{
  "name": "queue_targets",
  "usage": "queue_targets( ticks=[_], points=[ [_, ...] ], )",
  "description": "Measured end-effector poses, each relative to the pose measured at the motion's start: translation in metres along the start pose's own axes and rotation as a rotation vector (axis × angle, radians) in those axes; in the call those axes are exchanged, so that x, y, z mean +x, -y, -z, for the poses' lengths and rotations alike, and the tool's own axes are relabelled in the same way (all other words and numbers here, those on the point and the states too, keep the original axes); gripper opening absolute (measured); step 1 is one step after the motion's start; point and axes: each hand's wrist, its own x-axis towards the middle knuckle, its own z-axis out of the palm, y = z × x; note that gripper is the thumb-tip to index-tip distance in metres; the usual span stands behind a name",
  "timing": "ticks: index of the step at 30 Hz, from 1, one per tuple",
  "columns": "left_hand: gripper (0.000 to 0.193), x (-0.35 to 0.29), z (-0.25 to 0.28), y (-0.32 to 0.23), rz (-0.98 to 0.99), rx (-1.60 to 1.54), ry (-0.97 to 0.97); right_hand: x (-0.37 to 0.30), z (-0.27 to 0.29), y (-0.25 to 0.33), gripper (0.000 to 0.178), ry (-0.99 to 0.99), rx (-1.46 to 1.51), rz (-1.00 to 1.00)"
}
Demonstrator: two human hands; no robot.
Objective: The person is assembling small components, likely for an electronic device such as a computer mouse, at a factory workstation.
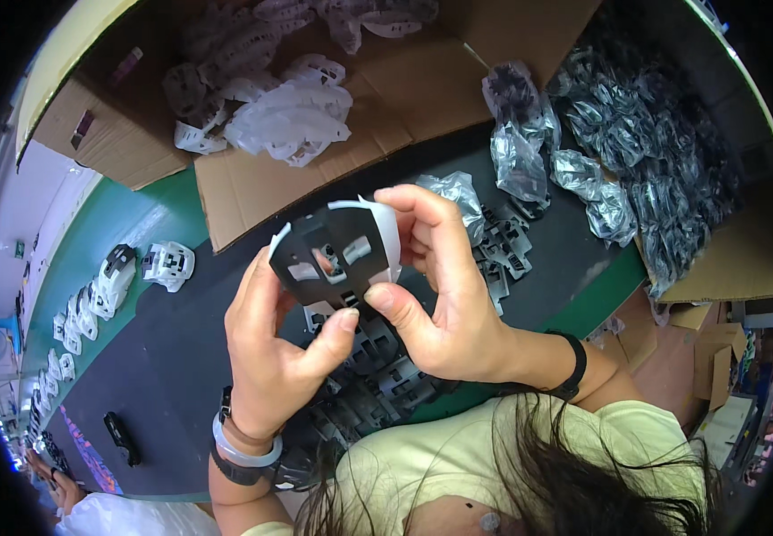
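Observation:
Between my two hands is a moulded plastic shell, its black face (326,229) turned up toward me and its white sides curving outward. Slots and openings run through the black face. My left hand (270,353) grips the left side, thumb at the lower edge. On the right side, my right hand (449,313) wraps its fingers round the white wall, with its thumb pressed on the lower corner. Below and partly behind my hands lies a pile of black and grey moulded parts (386,362). A similar group of dark parts (504,246) lies beyond my right hand.
An open cardboard box (386,107) holds white plastic shells (293,121). Bagged dark parts (646,152) fill a carton at right; more bags (520,147) lie beside it. Assembled shells (169,264) line the green bench (168,210). A black object (120,438) rests on the mat. Another person's hand (67,491) shows lower left.

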Motion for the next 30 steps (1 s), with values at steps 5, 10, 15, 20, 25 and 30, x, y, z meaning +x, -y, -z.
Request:
queue_targets(
  ticks=[5, 10, 15, 20, 25, 30],
  points=[
    [0.051, 0.006, 0.011, 0.007, 0.196, -0.212, 0.054, 0.000, -0.004, -0.005, 0.057, 0.030, -0.243, 0.101],
    [0.047, 0.012, 0.019, 0.010, -0.113, 0.188, 0.178, -0.007, 0.009, -0.009, 0.051, 0.086, 0.128, -0.114],
    [0.057, 0.005, 0.001, 0.011, -0.022, -0.241, 0.022, 0.010, 0.016, -0.007, 0.031, 0.215, -0.024, 0.112],
    [0.046, 0.000, -0.005, 0.010, -0.121, -0.036, 0.061, 0.005, 0.009, 0.003, 0.030, 0.080, 0.085, -0.053],
    [0.052, -0.003, -0.005, 0.007, 0.214, -0.337, 0.079, 0.011, 0.015, 0.006, 0.051, 0.189, 0.276, -0.280],
    [0.052, 0.001, -0.001, 0.009, 0.296, -0.431, 0.118, 0.009, 0.020, 0.006, 0.056, 0.253, -0.007, -0.246]
  ],
)
